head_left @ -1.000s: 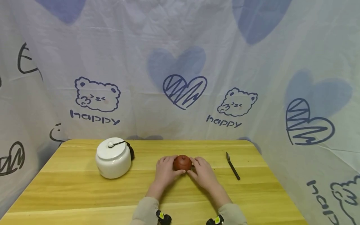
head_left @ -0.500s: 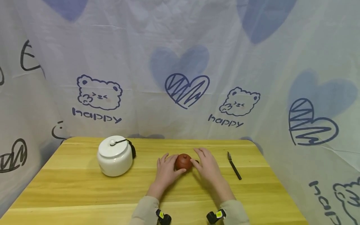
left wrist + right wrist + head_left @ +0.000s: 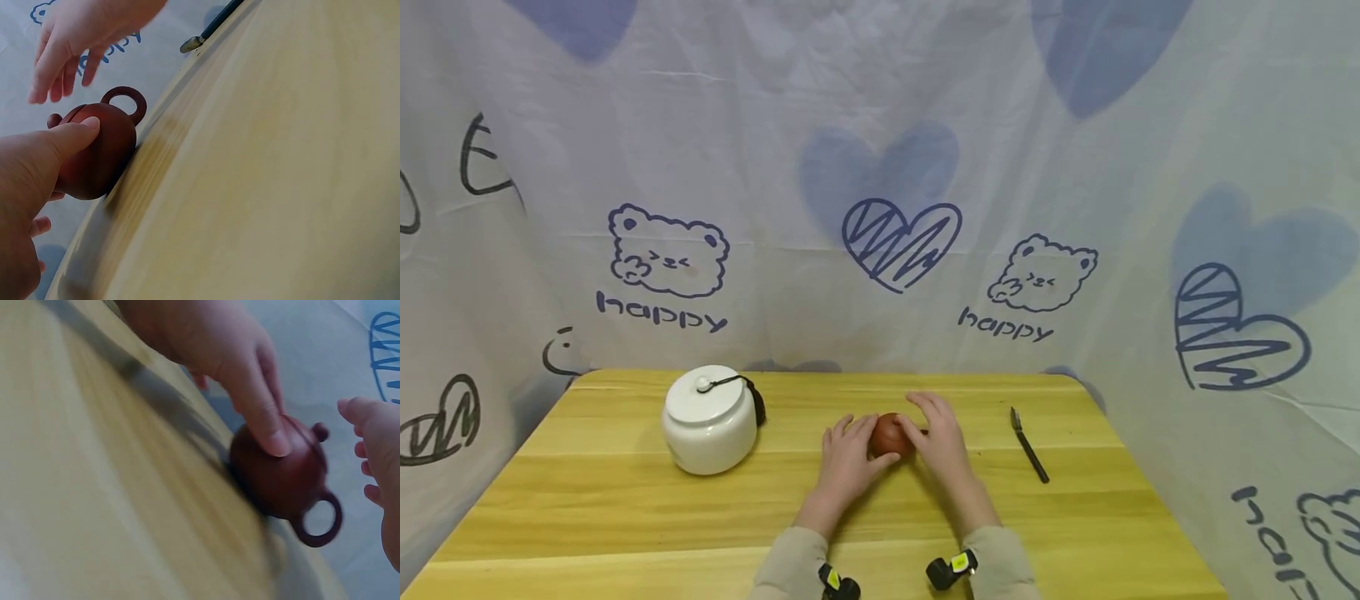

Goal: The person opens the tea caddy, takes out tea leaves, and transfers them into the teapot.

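A small reddish-brown teapot [image 3: 887, 439] with a round lid knob [image 3: 320, 431] and a ring handle [image 3: 141, 107] stands on the table. My left hand [image 3: 847, 458] holds its body from the left, the thumb [image 3: 78, 134] lying against the near side. Above the teapot's right side hovers my right hand [image 3: 946, 446], fingers extended and loosely spread. In the right wrist view, the right hand [image 3: 384, 450] is apart from the knob, its thumb a short way off. The spout is hidden in every view.
A white lidded jar [image 3: 710, 425] with a black cord and tassel stands to the left. On the right lies a thin dark-handled tool with a pointed metal tip [image 3: 1030, 450]. Behind the wooden table [image 3: 625, 533] hangs a printed cloth [image 3: 775, 167].
My right hand has come off the teapot's right side, risen, and shifted left so its thumb is over the lid. The left hand keeps its hold; the teapot stays about in place.
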### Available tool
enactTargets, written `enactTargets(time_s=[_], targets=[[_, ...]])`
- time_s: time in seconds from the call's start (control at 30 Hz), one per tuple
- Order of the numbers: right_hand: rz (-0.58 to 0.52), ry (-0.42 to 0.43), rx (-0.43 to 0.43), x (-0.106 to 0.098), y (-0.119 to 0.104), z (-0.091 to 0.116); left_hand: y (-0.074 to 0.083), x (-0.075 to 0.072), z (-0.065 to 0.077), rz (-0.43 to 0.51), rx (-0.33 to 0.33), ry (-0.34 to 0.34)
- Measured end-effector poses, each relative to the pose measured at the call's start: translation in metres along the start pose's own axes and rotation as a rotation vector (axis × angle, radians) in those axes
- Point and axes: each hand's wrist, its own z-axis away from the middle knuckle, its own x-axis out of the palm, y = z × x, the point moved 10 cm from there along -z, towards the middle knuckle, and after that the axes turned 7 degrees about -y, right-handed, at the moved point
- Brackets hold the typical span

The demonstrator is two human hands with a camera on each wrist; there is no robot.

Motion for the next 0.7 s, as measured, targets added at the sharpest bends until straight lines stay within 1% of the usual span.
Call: enactTargets(time_s=[0.07,0.17,0.27,0.37,0.53,0.7], targets=[[-0.065,-0.004,0.042,0.007,0.005,0.003,0.001,0.001,-0.001,0.007,0.004,0.002],[-0.161,-0.034,0.131,0.017,0.015,0.009,0.0,0.003,-0.001,0.008,0.007,0.006],[-0.222,-0.049,0.19,0.024,0.021,0.013,-0.002,0.004,-0.001,0.003,0.001,0.013],[-0.255,-0.039,0.206,0.026,0.023,0.016,-0.003,0.006,0.0,0.012,-0.007,0.016],[-0.258,-0.013,0.21,0.027,0.025,0.019,-0.004,0.006,0.0,0.034,-0.015,0.014],[-0.261,-0.006,0.225,0.028,0.026,0.02,-0.005,0.005,0.0,0.039,-0.025,0.008]])
